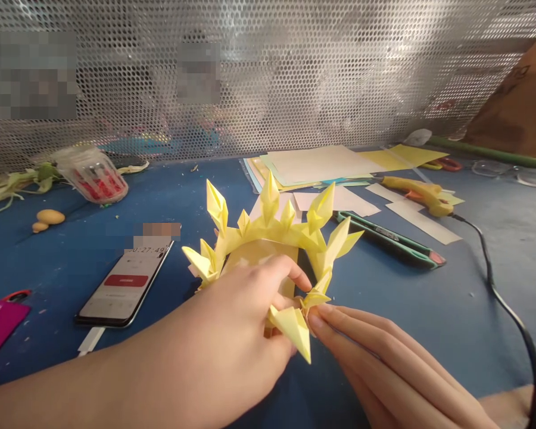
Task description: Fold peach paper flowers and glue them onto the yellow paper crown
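A yellow folded-paper crown [270, 229], ringed with pointed paper spikes, is between my two hands above the blue table. My left hand [245, 316] reaches into the ring from the left, its fingers closed on the near right part of the band. From the right, the fingertips of my right hand [379, 351] pinch the same part at the base of a small spike. One larger spike [295, 330] points down toward me beside the left fingers. Part of the band is hidden behind my left hand.
A lit phone [127, 277] with a white cable lies left. Behind are a jar with red bits [93, 176] and stacked paper sheets [317, 161]. A yellow glue gun [417, 193], its black cord [491, 274] and green-handled scissors [390, 238] are right. Perforated metal mesh [268, 77] stands behind.
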Motion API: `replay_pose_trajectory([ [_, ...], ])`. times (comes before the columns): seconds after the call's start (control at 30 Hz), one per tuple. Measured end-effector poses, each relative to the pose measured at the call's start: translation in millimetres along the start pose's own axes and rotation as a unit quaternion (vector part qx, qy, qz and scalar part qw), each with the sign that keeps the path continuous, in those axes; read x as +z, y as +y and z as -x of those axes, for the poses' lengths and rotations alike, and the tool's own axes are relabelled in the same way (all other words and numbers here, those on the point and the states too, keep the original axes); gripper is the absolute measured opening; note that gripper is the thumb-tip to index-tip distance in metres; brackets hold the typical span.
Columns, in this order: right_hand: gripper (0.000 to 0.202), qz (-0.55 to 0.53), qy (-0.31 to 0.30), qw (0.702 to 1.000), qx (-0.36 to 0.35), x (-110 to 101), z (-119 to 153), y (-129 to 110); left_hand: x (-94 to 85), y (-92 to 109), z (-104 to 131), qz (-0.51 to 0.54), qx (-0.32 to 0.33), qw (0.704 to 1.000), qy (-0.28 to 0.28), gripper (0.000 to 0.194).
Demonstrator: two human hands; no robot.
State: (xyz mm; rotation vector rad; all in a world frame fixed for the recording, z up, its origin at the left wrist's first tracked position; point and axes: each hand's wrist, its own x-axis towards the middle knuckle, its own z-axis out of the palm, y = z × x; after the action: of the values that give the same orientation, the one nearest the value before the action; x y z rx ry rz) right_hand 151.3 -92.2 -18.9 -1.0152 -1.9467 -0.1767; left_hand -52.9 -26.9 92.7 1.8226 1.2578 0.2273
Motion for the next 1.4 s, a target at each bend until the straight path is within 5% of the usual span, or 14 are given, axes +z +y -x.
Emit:
replay_pose_trajectory([
  [0.5, 0.041, 0.000, 0.018, 1.000, 0.003, 3, 7, 3, -1.3, 0, 3, 0.014, -0.003, 1.000, 0.009, 0.038],
  [0.93, 0.039, -0.013, 0.025, 0.999, 0.016, 3, 7, 2, -1.3, -3, 1, 0.030, 0.029, 0.999, 0.018, 0.034],
  [1.23, 0.038, 0.007, 0.009, 1.000, 0.003, 3, 12, 4, 0.0, -1, 2, 0.034, -0.012, 0.999, 0.004, 0.042],
  [1.4, 0.050, 0.019, 0.004, 0.999, -0.027, 2, 11, 6, -0.8, -2, 4, 0.037, -0.004, 0.999, -0.006, 0.041],
])
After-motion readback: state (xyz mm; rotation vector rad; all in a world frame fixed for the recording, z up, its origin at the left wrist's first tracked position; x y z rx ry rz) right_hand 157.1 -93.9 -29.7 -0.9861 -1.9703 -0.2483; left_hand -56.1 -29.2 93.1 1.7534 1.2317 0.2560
